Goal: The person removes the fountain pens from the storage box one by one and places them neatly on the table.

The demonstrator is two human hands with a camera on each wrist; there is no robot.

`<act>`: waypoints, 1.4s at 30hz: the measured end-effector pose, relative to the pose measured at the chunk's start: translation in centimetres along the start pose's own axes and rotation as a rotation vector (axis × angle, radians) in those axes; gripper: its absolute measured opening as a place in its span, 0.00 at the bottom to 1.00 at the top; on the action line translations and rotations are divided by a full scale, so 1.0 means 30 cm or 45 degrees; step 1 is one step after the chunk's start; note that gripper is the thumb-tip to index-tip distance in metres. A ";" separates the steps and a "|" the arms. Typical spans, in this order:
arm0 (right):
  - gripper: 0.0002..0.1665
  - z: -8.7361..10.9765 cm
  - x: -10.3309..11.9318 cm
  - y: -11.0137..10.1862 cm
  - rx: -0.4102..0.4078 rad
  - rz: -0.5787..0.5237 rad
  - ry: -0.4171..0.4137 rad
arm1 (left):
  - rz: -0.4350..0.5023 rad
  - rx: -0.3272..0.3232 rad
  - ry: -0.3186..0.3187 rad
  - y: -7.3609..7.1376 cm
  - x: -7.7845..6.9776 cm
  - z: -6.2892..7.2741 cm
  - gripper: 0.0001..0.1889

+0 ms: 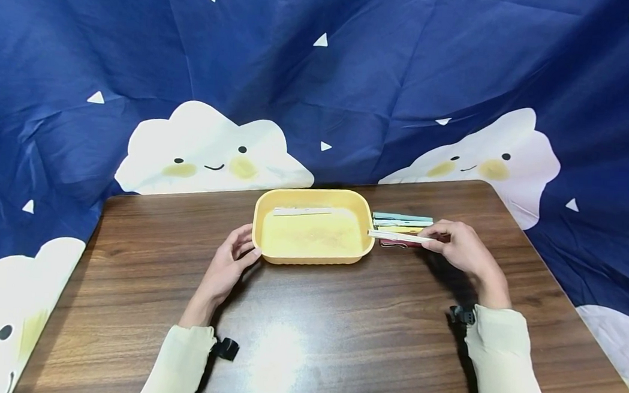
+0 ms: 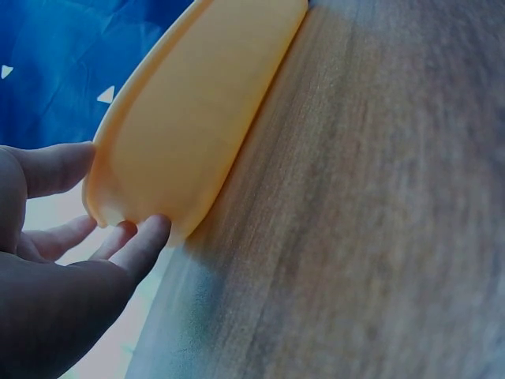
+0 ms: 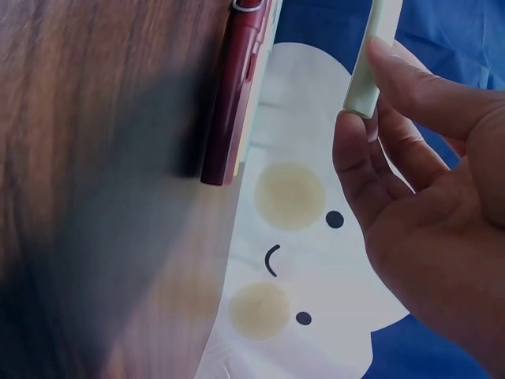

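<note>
My left hand (image 1: 229, 257) holds the left end of a yellow plastic tray (image 1: 310, 259), thumb and fingertips against its outer wall at the near-left corner. Inside the tray, toward the back, lies a white pen (image 1: 303, 211). My right hand (image 1: 460, 247) pinches a second pale pen (image 1: 398, 236) by one end between thumb and fingers. In the head view this pen's other end overlaps the tray's right rim. In the right wrist view, the held pen (image 3: 371, 71) is raised, apart from a dark red pen (image 3: 229, 110) on the table.
Right of the tray, several pens lie side by side: a teal pen (image 1: 405, 217), a pale mint pen (image 1: 388, 222), a yellow pen (image 1: 399, 229) and the dark red one, partly under the held pen. The brown wooden table (image 1: 339, 330) ends at a blue cloud-patterned cloth (image 1: 353, 90).
</note>
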State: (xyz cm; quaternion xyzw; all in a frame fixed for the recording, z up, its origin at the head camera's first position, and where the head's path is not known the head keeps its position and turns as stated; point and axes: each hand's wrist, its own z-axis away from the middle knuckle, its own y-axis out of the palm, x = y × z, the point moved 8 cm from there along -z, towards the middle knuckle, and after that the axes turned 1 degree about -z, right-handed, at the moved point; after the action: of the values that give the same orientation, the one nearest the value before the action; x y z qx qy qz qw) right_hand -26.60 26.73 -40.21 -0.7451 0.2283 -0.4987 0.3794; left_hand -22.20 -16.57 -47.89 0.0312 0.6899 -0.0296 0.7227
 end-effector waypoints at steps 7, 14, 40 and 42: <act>0.07 0.023 -0.031 -0.025 -0.017 0.007 -0.016 | 0.000 -0.006 -0.009 0.002 0.004 -0.002 0.31; 0.07 0.030 -0.071 -0.031 0.010 0.032 0.004 | 0.004 -0.007 0.000 0.002 0.000 0.001 0.31; 0.05 0.010 -0.173 0.055 0.211 0.050 0.167 | 0.003 -0.002 -0.017 -0.001 -0.001 0.000 0.31; 0.05 0.009 -0.174 0.058 0.214 0.054 0.169 | 0.001 -0.003 -0.018 -0.001 -0.001 0.000 0.31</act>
State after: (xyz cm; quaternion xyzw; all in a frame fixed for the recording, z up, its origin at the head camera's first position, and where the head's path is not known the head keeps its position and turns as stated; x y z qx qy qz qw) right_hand -28.36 29.53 -44.61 -0.6710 0.2259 -0.5564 0.4350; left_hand -22.21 -16.60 -47.86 0.0306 0.6846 -0.0287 0.7277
